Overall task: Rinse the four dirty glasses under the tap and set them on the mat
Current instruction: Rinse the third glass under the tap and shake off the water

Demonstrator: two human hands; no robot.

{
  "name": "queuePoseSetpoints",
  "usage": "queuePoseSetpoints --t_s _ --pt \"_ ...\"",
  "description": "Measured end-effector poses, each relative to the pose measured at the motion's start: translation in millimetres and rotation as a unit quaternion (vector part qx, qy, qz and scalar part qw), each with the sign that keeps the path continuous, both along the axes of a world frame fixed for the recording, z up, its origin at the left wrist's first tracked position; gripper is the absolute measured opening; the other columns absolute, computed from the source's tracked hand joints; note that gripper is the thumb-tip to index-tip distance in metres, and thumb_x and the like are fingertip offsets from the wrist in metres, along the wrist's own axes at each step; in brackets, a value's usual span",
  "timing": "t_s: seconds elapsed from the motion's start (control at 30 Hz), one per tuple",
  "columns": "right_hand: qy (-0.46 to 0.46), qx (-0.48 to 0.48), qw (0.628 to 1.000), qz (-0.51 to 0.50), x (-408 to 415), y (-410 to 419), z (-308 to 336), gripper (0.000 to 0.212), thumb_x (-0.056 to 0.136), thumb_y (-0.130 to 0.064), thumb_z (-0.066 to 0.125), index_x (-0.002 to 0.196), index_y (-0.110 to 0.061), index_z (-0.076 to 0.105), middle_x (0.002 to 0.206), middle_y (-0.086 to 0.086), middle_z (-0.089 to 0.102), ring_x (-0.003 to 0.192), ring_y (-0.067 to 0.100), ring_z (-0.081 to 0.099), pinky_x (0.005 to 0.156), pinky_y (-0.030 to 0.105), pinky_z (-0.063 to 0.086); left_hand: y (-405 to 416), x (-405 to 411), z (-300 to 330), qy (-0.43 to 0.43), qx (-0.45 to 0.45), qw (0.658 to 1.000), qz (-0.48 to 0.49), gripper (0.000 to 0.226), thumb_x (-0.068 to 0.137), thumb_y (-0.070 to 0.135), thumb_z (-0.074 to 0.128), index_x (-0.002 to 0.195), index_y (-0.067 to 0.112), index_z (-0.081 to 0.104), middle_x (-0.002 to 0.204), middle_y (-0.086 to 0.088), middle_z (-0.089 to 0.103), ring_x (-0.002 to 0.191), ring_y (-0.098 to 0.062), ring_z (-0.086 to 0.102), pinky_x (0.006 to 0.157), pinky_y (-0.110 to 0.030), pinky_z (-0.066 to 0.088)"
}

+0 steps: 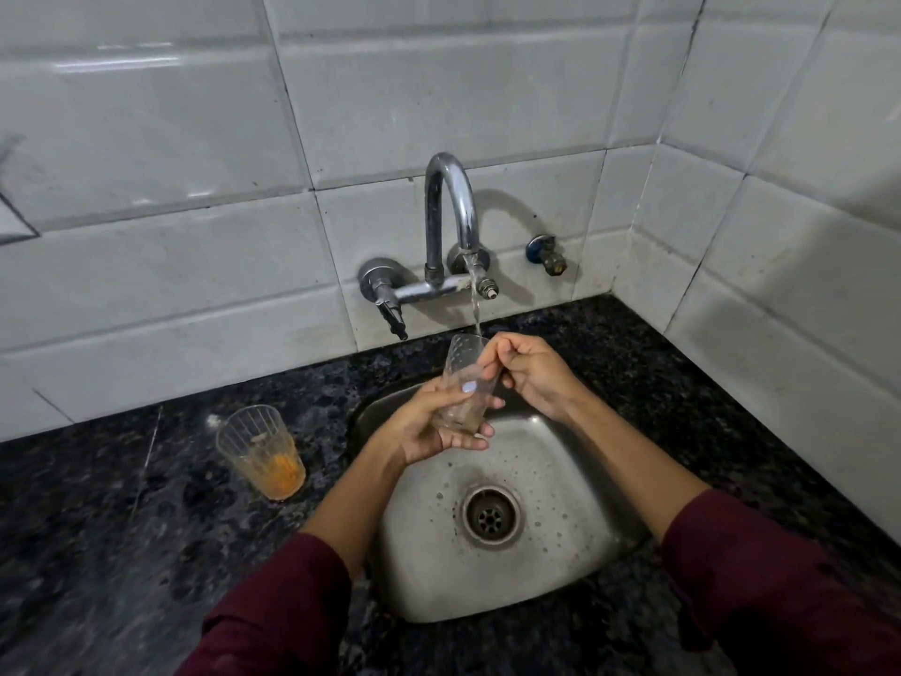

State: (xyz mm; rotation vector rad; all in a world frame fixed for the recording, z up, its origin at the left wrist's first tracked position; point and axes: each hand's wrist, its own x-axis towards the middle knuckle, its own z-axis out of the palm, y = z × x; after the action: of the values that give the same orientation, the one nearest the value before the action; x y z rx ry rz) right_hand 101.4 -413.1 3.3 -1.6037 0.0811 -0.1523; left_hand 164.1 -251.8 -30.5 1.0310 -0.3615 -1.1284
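Now my left hand [423, 430] grips the clear glass [462, 383] around its base, tilted, over the steel sink [531, 568]. My right hand [529, 368] is curled at its rim, fingers inside. The tap [451, 212] runs into it. A second glass [261, 451], orange residue inside, stands upright on the dark counter [122, 553], left of the sink.

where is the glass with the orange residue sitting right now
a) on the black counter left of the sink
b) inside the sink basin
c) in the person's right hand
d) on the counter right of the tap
a: the glass with orange residue stands upright on the black granite counter, left of the steel sink, untouched by either hand.
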Motion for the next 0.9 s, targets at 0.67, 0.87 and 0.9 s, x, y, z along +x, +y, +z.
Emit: queuePoseSetpoints --t_s 0.67,0.87,0.9 --pt "0.013 -0.025 0.999 0.023 4 2 0 0.033 0.095 -0.001 0.038 0.078 -0.011 0.065 0.059 -0.005 0.066 0.055 0.002 0.054 0.052 0.019 0.033 -2 8 -5 -0.035 0.007 0.999 -0.003 0.059 0.062 0.02 0.084 0.114 0.011 0.059 0.102 -0.019 0.066 0.069 -0.029 0.07 0.06 -0.038 0.059" --pt "0.021 -0.17 0.985 -0.016 10 6 1 0.03 0.095 -0.005 0.042 0.079 -0.007 0.066 0.063 0.0 0.065 0.053 -0.003 0.057 0.054 0.01 0.04 -16 -5 -7 -0.161 0.097 0.972 0.138 0.061 0.061 0.001 0.072 0.118 0.01 0.051 0.077 -0.005 0.068 0.062 -0.02 0.064 0.07 -0.045 0.056" --pt "0.022 -0.202 0.979 -0.032 11 7 2 0.029 0.095 -0.005 0.043 0.08 -0.006 0.067 0.065 0.003 0.066 0.053 -0.005 0.058 0.056 0.007 0.041 -19 -7 -8 -0.212 0.132 0.952 0.175 0.068 0.062 0.001 0.073 0.123 0.011 0.047 0.081 -0.003 0.068 0.065 -0.019 0.064 0.068 -0.038 0.057"
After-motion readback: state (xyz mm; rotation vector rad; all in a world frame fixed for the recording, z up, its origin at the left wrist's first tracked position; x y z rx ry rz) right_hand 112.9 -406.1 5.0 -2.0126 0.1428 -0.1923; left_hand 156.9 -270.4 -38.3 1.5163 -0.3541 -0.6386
